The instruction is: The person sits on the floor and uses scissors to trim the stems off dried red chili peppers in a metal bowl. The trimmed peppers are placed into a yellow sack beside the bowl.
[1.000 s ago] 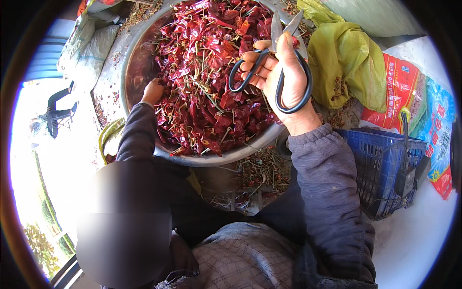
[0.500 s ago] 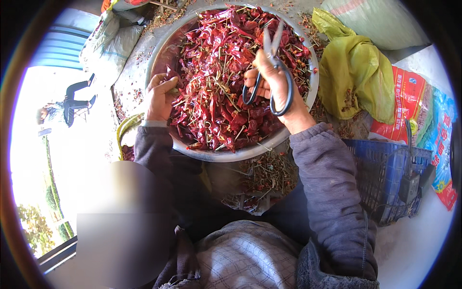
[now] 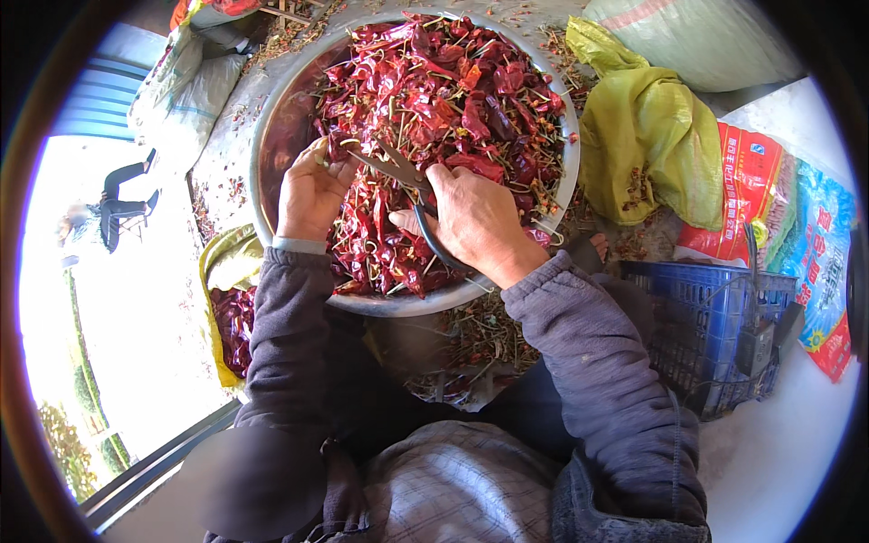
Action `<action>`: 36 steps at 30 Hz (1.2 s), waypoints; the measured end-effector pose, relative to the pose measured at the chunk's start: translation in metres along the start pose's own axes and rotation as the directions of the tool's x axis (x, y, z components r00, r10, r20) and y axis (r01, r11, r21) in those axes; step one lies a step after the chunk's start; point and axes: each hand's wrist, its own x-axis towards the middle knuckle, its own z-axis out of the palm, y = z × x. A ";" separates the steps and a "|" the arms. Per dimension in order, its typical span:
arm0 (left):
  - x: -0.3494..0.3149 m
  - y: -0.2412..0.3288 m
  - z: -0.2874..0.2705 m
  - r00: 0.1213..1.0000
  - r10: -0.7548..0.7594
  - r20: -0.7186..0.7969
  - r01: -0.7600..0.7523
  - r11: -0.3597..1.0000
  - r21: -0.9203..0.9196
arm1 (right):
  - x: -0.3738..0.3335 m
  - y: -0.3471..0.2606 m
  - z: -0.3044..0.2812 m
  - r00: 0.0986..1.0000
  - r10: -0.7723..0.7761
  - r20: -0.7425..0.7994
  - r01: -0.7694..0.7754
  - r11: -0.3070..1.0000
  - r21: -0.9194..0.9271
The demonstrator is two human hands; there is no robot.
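Observation:
A wide metal basin [image 3: 288,136] is heaped with dried red chili peppers [image 3: 407,81], many with pale stems. My left hand [image 3: 310,195] is over its near left side, fingers pinched on a dried chili pepper [image 3: 336,148] whose stem end points toward the scissors. My right hand [image 3: 480,222] is wrapped round the dark handles of the scissors [image 3: 396,168]. Their blades reach left over the heap, tips close beside the left fingertips and slightly parted. Fingers partly hide the held pepper.
Right of the basin lie a yellow-green sack [image 3: 652,136], a red printed bag [image 3: 747,181] and a blue plastic basket [image 3: 706,317]. A yellow sack of chilies [image 3: 233,326] stands at the left. Stem scraps [image 3: 493,348] cover the ground below the basin. Someone sits far left [image 3: 122,208].
My right hand has swung the scissors down and left, from blades pointing up to blades beside my left hand. My left hand has lifted a pepper from the basin's left edge.

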 end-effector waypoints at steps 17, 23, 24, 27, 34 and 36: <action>-0.034 -0.002 0.051 0.993 0.098 0.062 -0.110 0.634 0.765 | 0.009 -0.009 0.001 0.998 0.030 -0.050 -0.031 0.999 -0.015; -0.035 -0.006 0.056 0.975 -0.023 0.219 -0.197 0.362 0.911 | 0.004 -0.011 0.007 0.999 -0.032 -0.003 0.032 0.999 0.035; -0.035 -0.009 0.056 0.980 0.013 0.198 -0.185 0.426 0.885 | 0.003 -0.011 0.008 0.999 -0.043 -0.003 0.043 0.998 0.041; -0.034 -0.012 0.055 0.984 0.070 0.164 -0.178 0.318 0.931 | 0.003 -0.015 0.012 0.994 -0.070 -0.080 0.077 0.993 0.084; -0.034 -0.015 0.058 0.954 0.210 0.214 -0.255 0.191 0.948 | 0.003 -0.025 0.008 0.999 0.042 -0.012 -0.036 0.939 0.341; -0.033 -0.016 0.058 0.960 0.206 0.190 -0.233 0.212 0.949 | 0.001 -0.025 0.008 0.997 0.069 0.022 -0.072 0.901 0.428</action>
